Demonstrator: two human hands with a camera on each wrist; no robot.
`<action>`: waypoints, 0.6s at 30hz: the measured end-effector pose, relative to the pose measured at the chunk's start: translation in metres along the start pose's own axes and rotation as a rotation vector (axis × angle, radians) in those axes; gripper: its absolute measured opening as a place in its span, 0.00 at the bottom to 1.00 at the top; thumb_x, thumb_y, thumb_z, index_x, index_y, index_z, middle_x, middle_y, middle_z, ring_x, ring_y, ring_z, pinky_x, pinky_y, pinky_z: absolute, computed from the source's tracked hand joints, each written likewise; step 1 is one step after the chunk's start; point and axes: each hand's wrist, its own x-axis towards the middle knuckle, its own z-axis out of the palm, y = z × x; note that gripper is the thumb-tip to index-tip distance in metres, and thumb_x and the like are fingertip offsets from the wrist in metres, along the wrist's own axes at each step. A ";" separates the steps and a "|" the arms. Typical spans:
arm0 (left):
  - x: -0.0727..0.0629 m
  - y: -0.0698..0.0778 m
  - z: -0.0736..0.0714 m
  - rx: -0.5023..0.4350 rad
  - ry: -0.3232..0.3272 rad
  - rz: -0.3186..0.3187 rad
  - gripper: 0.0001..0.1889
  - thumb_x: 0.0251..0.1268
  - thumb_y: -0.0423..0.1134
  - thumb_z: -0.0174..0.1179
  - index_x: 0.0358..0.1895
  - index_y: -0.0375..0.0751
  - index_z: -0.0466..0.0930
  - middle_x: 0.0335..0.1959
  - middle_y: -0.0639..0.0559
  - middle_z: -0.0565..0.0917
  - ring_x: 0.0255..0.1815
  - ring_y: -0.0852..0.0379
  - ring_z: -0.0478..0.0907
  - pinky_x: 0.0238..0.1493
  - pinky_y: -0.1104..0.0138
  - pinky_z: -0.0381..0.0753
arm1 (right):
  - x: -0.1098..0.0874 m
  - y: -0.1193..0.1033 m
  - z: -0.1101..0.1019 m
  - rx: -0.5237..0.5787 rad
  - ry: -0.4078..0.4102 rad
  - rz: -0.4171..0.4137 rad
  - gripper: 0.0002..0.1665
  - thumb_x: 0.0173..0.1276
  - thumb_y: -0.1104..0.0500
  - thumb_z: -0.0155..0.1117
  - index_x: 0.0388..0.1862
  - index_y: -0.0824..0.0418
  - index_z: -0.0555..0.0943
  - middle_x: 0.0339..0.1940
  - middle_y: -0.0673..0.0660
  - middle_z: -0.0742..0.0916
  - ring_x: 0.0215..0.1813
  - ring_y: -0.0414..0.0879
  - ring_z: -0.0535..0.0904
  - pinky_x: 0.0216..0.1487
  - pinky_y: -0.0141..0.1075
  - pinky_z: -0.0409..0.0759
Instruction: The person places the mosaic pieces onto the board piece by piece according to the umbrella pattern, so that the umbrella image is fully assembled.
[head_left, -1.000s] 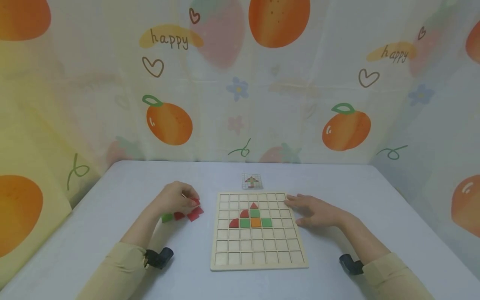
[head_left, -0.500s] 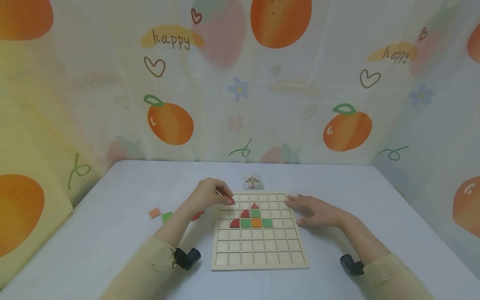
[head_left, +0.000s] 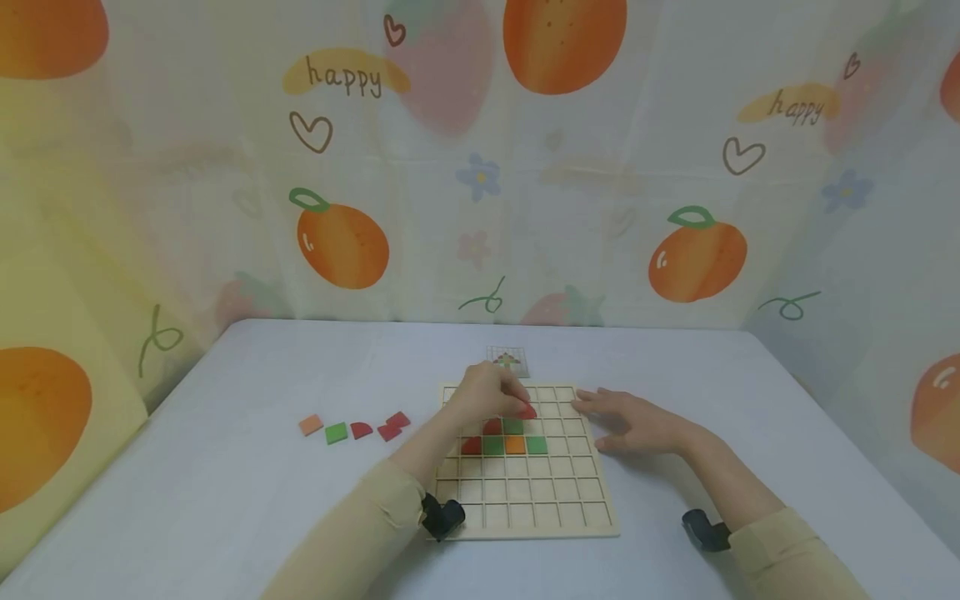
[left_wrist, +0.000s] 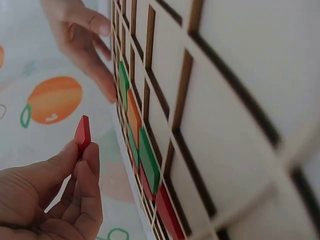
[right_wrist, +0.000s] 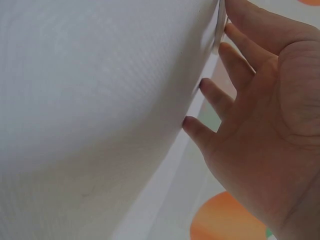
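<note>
My left hand [head_left: 487, 393] pinches a red quarter-circle tile [head_left: 528, 411] between thumb and fingertips, over the upper part of the wooden grid board [head_left: 525, 517]. In the left wrist view the red tile stands up from the fingertips, apart from the board. Set in the grid cells are a green tile [head_left: 513, 427], a red curved tile [head_left: 492, 427], and a lower row with an orange tile [head_left: 515, 445] between two green ones and a red one at its left end. My right hand [head_left: 637, 421] rests at the board's right edge, fingers spread and fairly straight.
Left of the board lie loose tiles: an orange one [head_left: 311, 425], a green one [head_left: 336, 432], a red quarter circle [head_left: 362, 429] and red pieces [head_left: 389, 432]. A small pattern card [head_left: 517, 358] lies behind the board, partly hidden by the left hand. A fruit-print curtain hangs behind the table.
My left hand has picked up a red tile from the loose ones and carried it right, over the board. The right hand has stayed at the board's edge.
</note>
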 end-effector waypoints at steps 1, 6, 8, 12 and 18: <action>0.002 0.001 0.004 0.015 -0.009 0.004 0.03 0.59 0.33 0.67 0.34 0.44 0.89 0.38 0.50 0.89 0.39 0.58 0.81 0.41 0.67 0.82 | 0.000 0.000 0.000 0.004 -0.001 0.003 0.39 0.64 0.49 0.67 0.74 0.49 0.68 0.80 0.54 0.66 0.81 0.66 0.51 0.74 0.69 0.51; 0.006 0.005 0.016 0.107 -0.043 0.030 0.02 0.58 0.33 0.68 0.33 0.44 0.89 0.37 0.51 0.89 0.39 0.58 0.81 0.40 0.67 0.81 | -0.003 0.001 0.002 0.023 -0.007 0.004 0.39 0.64 0.47 0.67 0.74 0.49 0.69 0.80 0.54 0.66 0.81 0.66 0.51 0.75 0.69 0.50; 0.007 0.006 0.019 0.131 -0.040 0.024 0.02 0.58 0.33 0.68 0.33 0.43 0.88 0.38 0.51 0.89 0.40 0.57 0.82 0.41 0.66 0.82 | -0.004 0.001 0.001 0.018 -0.004 -0.002 0.39 0.63 0.47 0.67 0.74 0.49 0.69 0.80 0.54 0.66 0.81 0.67 0.51 0.75 0.69 0.50; 0.007 0.008 0.022 0.167 -0.014 0.021 0.02 0.58 0.33 0.69 0.34 0.42 0.88 0.36 0.51 0.89 0.40 0.57 0.82 0.42 0.66 0.82 | -0.002 0.001 0.000 0.003 0.002 -0.006 0.39 0.63 0.49 0.67 0.73 0.48 0.69 0.80 0.54 0.66 0.81 0.67 0.52 0.74 0.69 0.52; 0.006 0.008 0.025 0.212 0.001 0.042 0.02 0.57 0.32 0.69 0.33 0.40 0.88 0.36 0.49 0.90 0.41 0.54 0.83 0.43 0.65 0.83 | 0.001 0.000 -0.001 0.004 0.001 -0.003 0.39 0.63 0.50 0.67 0.73 0.48 0.69 0.80 0.54 0.66 0.81 0.66 0.52 0.74 0.69 0.51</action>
